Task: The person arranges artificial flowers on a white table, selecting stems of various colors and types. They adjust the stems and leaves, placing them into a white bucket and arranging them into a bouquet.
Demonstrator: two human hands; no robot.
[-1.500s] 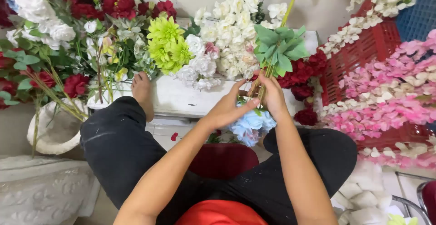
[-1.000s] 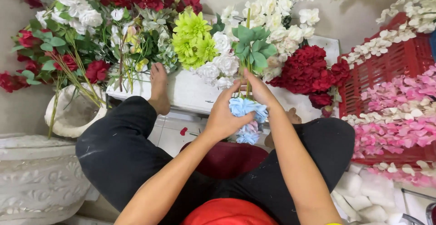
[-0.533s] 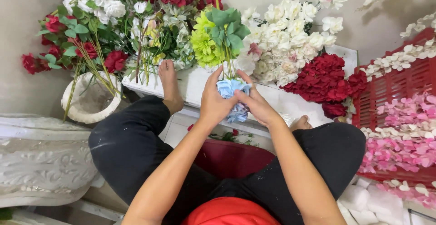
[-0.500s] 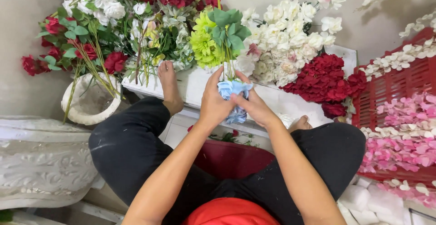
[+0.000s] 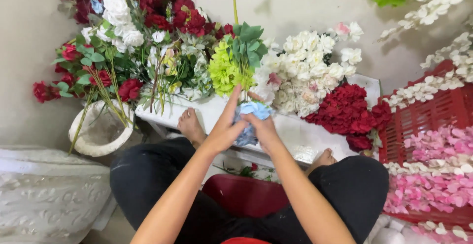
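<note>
A pale blue flower cluster [image 5: 250, 121] of soft, ruffled petals sits on a stem topped by a fan of dark green leaves [image 5: 248, 47], which rises toward 12 o'clock in the view. The blue cluster lies just below picture centre, pressed between the two hands.

The left hand [image 5: 224, 128] is at 9 o'clock of the cluster, its fingers straight and pointing up toward 12 o'clock, flat against the petals. The right hand [image 5: 263, 128] is at 4 o'clock of it, fingers curled around the lower side. Both hands are closed on the blue cluster, touching it and each other.

No labels or signs can be made out. A red plastic crate [image 5: 419, 121] stands at 3 o'clock, strung with white and pink blossom garlands [image 5: 428, 175]. A white ribbed vase [image 5: 98, 130] at 9 o'clock holds red roses [image 5: 128, 89] with green stems. A long white box [image 5: 295, 135] runs behind the hands. Above it, from 11 to 2 o'clock, stand lime-green blooms [image 5: 224, 71], white flowers [image 5: 305, 62] and a dark red bunch [image 5: 350, 111]. An embossed white planter [image 5: 44, 199] is at 8 o'clock. The person's bare foot [image 5: 189, 126] rests against the box, just left of the left hand.
</note>
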